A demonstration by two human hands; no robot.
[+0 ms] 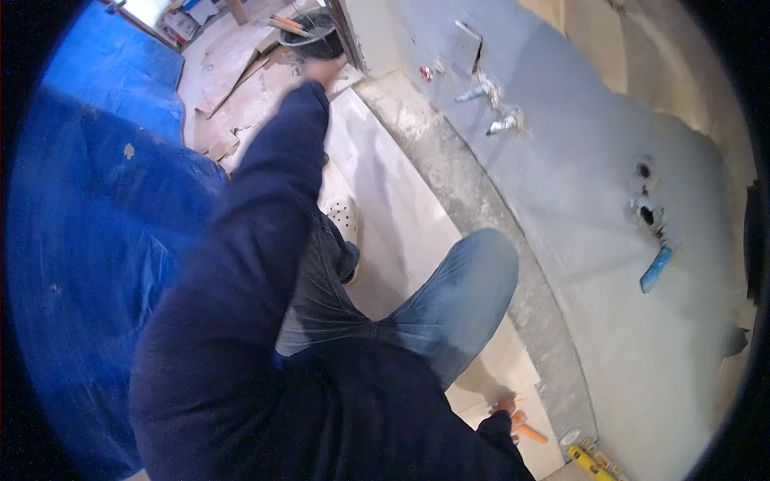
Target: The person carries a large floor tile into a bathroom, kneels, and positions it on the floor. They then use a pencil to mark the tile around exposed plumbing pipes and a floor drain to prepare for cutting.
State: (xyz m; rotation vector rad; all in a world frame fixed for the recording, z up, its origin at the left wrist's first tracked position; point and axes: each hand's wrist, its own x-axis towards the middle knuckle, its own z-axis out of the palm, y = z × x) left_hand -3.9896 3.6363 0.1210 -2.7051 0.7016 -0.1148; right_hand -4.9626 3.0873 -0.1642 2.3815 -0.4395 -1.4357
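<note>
My left arm reaches far forward, and my left hand (322, 72) is a blur beside the black bucket (313, 42). Its fingers cannot be made out. Orange and wooden handles (290, 26) stick out of that bucket. Down at the lower right, my right hand (504, 403) is closed on an orange tool (529, 433), low over the pale floor tile (501, 369). The tool is small in view, and its exact kind does not show. Large pale tiles (385, 184) run along the floor under my bent legs.
A grey wall (561, 160) with pipe stubs (501, 120) and a blue-handled fitting (656, 269) rises at the right. Bare concrete (481, 192) lies along its foot. Blue plastic sheeting (96, 200) hangs at the left. A yellow spirit level (589, 463) lies at the lower right; torn cardboard (228, 76) covers the far floor.
</note>
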